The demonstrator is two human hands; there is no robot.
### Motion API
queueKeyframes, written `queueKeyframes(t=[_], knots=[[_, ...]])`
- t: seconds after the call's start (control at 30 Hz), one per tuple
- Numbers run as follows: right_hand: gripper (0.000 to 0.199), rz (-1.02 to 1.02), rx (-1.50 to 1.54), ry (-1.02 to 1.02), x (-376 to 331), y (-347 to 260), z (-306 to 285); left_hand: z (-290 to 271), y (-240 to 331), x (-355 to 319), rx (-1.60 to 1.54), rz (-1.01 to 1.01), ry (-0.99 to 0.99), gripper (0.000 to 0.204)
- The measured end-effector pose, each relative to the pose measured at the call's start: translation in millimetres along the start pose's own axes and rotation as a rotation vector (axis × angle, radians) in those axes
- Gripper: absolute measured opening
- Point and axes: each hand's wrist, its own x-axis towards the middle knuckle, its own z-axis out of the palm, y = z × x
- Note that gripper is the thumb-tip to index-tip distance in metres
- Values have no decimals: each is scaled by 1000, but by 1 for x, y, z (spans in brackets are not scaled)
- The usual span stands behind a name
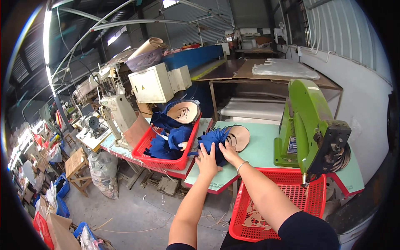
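Observation:
A stack of blue pieces with tan undersides (238,137), looking like shoe uppers, lies on the pale green table top (262,139) in front of me. My left hand (207,161) rests over the near left part of the stack, fingers spread. Against its right side is my right hand (230,154), fingers bent onto the blue material; its thumb is hard to make out. A bangle circles my right wrist. To the left, a red basket (183,163) holds more blue pieces (164,146) and another tan-lined stack (183,111).
A green press machine (306,121) stands on the table at right. Below my right forearm, another red basket (237,216) contains tan scraps (255,218). A sewing machine (118,110) is at left. Behind are a cabinet (151,85) and a large worktable (237,68).

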Motion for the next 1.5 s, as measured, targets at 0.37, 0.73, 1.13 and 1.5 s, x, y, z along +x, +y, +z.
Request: queueKeyframes(t=[0.37,0.73,1.13,1.5], knots=[[28,-220,36,396,-76,30,-10,61,-9,55,430,235,62,69],[11,-190,-88,75,-308,43,-216,57,31,76,477,85,-34,67],[87,230,-356,1138,-253,114,-506,71,163,-181,-265,567,-147,56],[89,806,-480,516,-186,223,-573,108,138,-259,-301,335,-555,102]])
